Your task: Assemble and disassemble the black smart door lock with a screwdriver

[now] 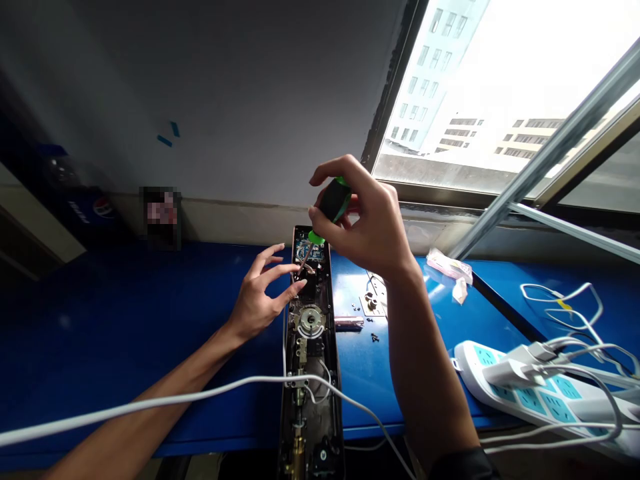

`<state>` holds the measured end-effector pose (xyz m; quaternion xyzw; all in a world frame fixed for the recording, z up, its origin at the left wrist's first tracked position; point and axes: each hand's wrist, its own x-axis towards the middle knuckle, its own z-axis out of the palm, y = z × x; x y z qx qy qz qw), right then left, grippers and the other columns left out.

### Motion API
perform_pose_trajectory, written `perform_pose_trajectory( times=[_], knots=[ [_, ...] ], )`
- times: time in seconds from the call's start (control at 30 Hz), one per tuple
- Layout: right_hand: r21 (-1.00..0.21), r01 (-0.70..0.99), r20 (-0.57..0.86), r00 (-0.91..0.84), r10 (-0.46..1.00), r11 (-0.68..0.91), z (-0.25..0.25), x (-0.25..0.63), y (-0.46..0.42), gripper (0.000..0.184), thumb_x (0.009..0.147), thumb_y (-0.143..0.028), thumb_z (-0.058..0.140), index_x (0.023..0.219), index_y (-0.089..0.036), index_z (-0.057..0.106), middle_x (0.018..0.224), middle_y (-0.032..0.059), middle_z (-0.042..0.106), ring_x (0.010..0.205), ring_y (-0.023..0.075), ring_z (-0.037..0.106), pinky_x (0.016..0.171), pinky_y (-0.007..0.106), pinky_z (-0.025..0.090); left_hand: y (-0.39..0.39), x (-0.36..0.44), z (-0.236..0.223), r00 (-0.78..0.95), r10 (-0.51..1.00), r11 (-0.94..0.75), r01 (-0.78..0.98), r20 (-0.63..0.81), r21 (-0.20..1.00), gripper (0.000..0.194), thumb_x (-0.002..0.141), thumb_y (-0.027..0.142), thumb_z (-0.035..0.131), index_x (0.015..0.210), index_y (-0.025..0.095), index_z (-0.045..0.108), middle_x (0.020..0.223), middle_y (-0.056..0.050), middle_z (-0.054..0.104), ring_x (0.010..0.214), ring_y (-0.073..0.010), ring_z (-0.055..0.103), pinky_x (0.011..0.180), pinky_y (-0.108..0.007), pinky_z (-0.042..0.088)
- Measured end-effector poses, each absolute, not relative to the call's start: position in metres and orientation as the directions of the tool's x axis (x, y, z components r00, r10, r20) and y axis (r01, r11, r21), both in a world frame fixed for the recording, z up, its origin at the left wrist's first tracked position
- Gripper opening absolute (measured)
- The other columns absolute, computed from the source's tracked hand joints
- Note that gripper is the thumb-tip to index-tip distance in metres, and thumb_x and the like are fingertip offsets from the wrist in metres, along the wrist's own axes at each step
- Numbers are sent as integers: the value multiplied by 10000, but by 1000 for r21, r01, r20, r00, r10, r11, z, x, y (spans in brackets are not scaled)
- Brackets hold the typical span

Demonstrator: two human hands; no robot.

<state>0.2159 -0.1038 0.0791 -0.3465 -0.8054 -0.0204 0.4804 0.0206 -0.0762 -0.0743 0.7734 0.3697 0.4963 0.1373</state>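
Note:
My right hand (367, 217) is closed round the green and black handle of a screwdriver (334, 203). Its shaft slants down to the left into a long black open housing (330, 347), which looks like an electronic door lock body. Inside sit a blue circuit board (303, 247), a round metal hub (310, 320), white wires and a brass part (299, 453). My left hand (260, 293) is at the housing's left edge with fingers apart, index finger and thumb by the screwdriver tip. Whether those fingers pinch anything small cannot be made out.
Right of the housing lie small dark screws (375, 338), a metal plate (371, 303) and a shiny tube (349, 324) on the blue table (240, 393). A white power strip (530, 393) with plugs stands at right. A white cable (200, 395) crosses in front.

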Motion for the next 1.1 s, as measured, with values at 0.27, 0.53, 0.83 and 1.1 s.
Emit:
perform_pose_trajectory(
  times=[0.27, 0.53, 0.83, 1.1],
  knots=[
    [-358, 617, 779, -216, 588, 701, 90, 238, -109, 284, 848, -147, 637, 1119, -225, 658, 865, -11, 648, 734, 129, 605, 707, 313, 540, -84, 23, -68, 255, 583, -773, 467, 771, 430, 166, 1017, 308, 648, 1046, 226, 790, 1098, -71, 643, 985, -206, 652, 871, -385, 593],
    [-515, 683, 511, -242, 825, 519, 91, 303, -109, 336, 835, -259, 729, 1163, -194, 695, 913, 31, 706, 745, 162, 693, 624, 303, 554, -86, 57, -23, 662, 394, -912, 197, 637, 359, 245, 1006, 140, 599, 1191, 156, 759, 1035, -89, 716, 927, -186, 703, 784, -315, 608],
    [-577, 769, 194, -198, 961, 275, 84, 345, -112, 364, 843, -401, 771, 1161, -244, 688, 759, -3, 685, 669, 176, 678, 575, 321, 533, -48, 133, -3, 922, 290, -938, 220, 258, 269, 241, 853, 21, 645, 881, 186, 819, 882, -61, 744, 710, -168, 676, 655, -295, 518],
    [-601, 762, 150, -188, 971, 240, 80, 360, -109, 349, 838, -338, 770, 1165, -256, 680, 724, -9, 685, 697, 194, 705, 593, 311, 523, -32, 174, -12, 927, 357, -910, 374, -118, 181, 273, 711, -20, 629, 782, 183, 798, 762, -51, 715, 623, -176, 616, 554, -282, 401]
  ],
)
